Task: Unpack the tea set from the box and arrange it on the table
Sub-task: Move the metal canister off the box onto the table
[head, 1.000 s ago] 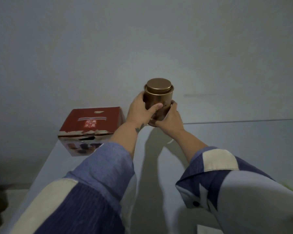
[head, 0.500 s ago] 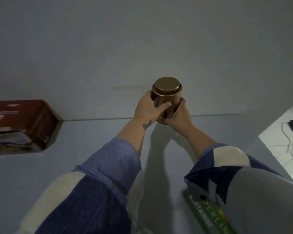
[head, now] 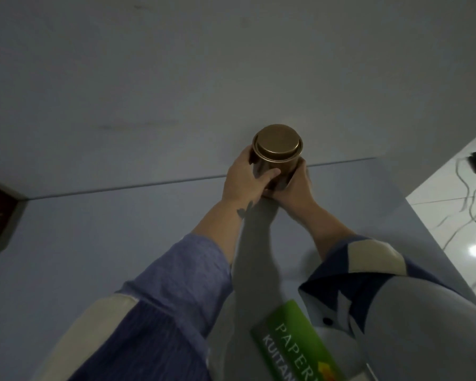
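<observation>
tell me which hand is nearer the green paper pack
Right. The right hand grips the tin above the green pack; the left hand grips its far side.

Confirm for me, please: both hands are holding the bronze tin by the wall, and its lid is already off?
Not quite: the lid is on the bronze tin, as the head view shows. The left hand and right hand do hold it by the wall.

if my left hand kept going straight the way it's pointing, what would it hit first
Probably the wall. The left hand, gripping the tin, points toward it across the table's far edge; depth is unclear.
</observation>
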Motion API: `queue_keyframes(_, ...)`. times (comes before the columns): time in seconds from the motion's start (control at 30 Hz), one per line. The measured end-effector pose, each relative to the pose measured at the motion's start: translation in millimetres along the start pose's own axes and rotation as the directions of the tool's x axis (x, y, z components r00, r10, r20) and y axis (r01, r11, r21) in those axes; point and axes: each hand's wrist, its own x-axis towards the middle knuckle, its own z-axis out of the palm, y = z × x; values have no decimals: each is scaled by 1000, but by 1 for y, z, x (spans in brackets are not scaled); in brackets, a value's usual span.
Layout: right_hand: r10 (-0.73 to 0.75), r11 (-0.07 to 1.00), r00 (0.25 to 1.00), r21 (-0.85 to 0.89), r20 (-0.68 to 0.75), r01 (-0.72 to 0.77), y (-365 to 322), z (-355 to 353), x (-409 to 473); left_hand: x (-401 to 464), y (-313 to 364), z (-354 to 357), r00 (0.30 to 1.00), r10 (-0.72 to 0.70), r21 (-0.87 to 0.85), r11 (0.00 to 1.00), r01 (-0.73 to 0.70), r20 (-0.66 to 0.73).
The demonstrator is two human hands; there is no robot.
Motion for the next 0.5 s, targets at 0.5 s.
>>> queue_keyframes(0.5, 138, 988, 989, -83, 47, -134, 0, -4, -4, 4, 2, -5, 989, -92, 187, 980, 69, 113)
